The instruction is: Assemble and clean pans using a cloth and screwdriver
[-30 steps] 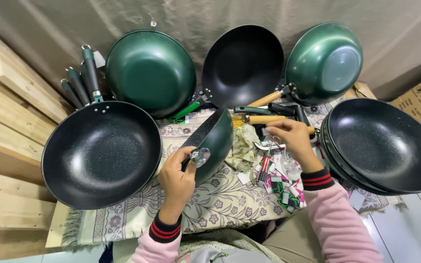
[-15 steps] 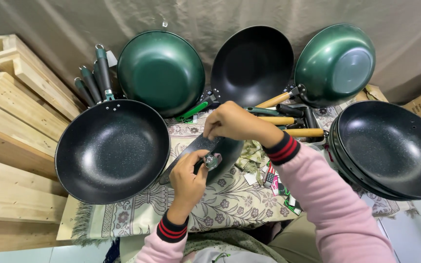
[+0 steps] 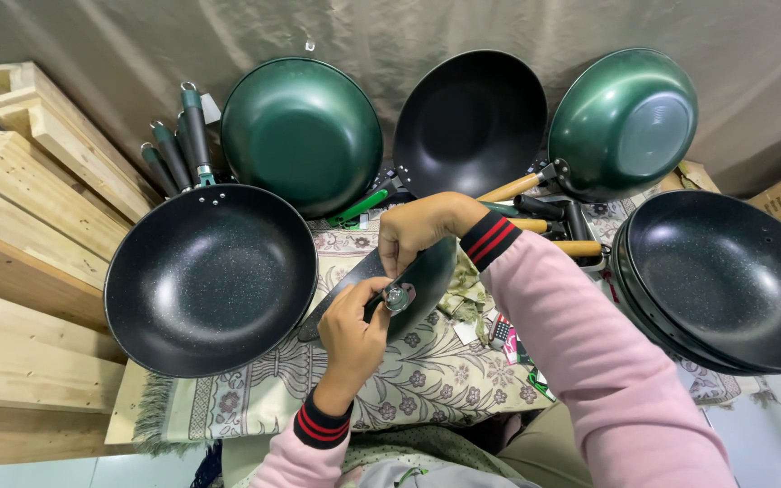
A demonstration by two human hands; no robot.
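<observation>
1. Since a second ago the right hand [image 3: 422,230] has left the small parts on the right and come across to the pan [image 3: 409,276]; the view has moved in closer.
2. The left hand [image 3: 354,325] is closed on a round metal knob [image 3: 399,296] at the pan's rim.
3. The right hand curls over the pan's upper edge, fingertips pinched just above the knob.
4. The pan stands tilted on a patterned cloth [image 3: 255,398], between a black wok [image 3: 210,280] and stacked woks [image 3: 725,280].
5. Three more woks [image 3: 300,136] lean against the backdrop.
</observation>
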